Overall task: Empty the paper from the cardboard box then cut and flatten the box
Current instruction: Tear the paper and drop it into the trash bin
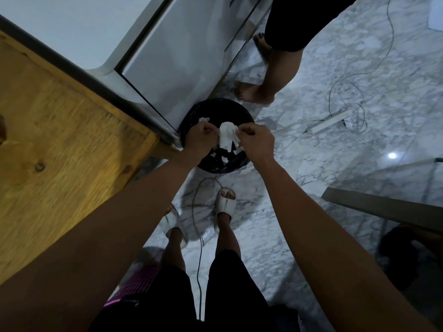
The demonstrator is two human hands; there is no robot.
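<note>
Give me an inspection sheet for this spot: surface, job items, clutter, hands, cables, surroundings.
Surface: marble floor.
Job's things: crumpled white paper held over black bin; more paper inside; cardboard box not identifiable.
Clutter: pink mat by the feet.
Hands: left hand and right hand both pinch the paper.
Cables: power strip with tangled white cables; grey cord between the feet.
Surroundings: wooden table, white door, a second person's bare feet.

Wooden table [55,144] beside black bin [236,111]; power strip [328,124] on marble floor [359,68].
</note>
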